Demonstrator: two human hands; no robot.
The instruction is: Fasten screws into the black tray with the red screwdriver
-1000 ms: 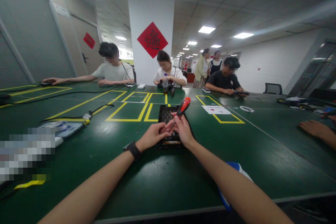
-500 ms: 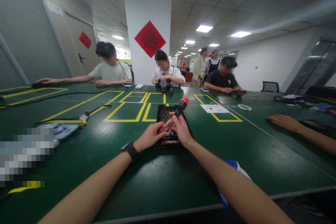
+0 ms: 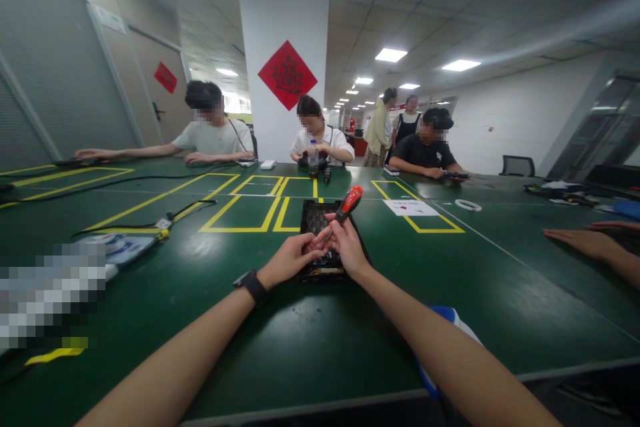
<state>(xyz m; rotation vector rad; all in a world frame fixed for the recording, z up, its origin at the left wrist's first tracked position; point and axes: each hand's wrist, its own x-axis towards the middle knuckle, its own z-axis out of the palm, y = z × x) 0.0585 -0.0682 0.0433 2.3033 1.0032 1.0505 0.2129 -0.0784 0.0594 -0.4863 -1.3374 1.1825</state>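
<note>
A screwdriver with a red and black handle leans up and to the right in my right hand, whose fingers are closed round it where handle meets shaft. Its thin shaft slants down toward my left hand. The fingers of that hand are pressed together by the shaft's lower end; whatever they pinch is too small to make out. Both hands are over a black open tray-like case with dark parts inside, and they hide much of its middle. My left wrist wears a dark watch.
The green table bears yellow tape outlines. Cables and a plastic packet lie left, a paper sheet and white ring right. A blue-and-white item is partly under my right forearm. Another person's hand rests far right; several people sit opposite.
The screwdriver's handle has turned a little, showing more red. My hands have stayed almost in place. The other person's hand at far right has moved further right.
</note>
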